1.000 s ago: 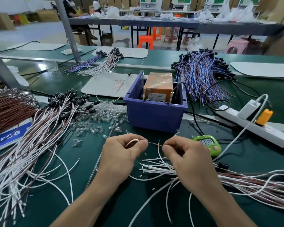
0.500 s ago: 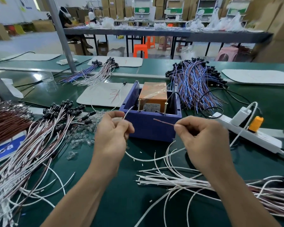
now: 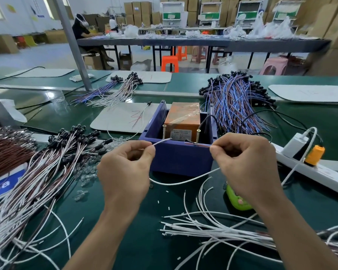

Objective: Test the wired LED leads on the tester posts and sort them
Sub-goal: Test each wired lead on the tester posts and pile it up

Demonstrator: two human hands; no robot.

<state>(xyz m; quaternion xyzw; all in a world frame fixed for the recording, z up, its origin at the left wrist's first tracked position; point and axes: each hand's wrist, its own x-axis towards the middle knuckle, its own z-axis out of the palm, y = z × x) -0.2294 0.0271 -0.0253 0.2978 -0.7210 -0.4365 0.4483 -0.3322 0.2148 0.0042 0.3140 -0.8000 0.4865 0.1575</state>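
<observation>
A thin white insulated lead end is pinched between thumb and forefinger of the left hand, with the other fingers curled in. A thin reddish-brown lead end is pinched in the same way by the right hand. Both are judged to belong to one wired LED, whose slack white loop hangs before the blue plastic bin. The white tip is held at the left brass screw post and the brown tip just beside the right brass screw post of the orange tape-wrapped tester box; whether either touches cannot be told. For a sound test, each bare tip should be pressed firmly against its own post, the two tips kept apart, and the fingers kept on the insulation. The LED head cannot be made out, so it should be brought into sight before the lead is sorted.
</observation>
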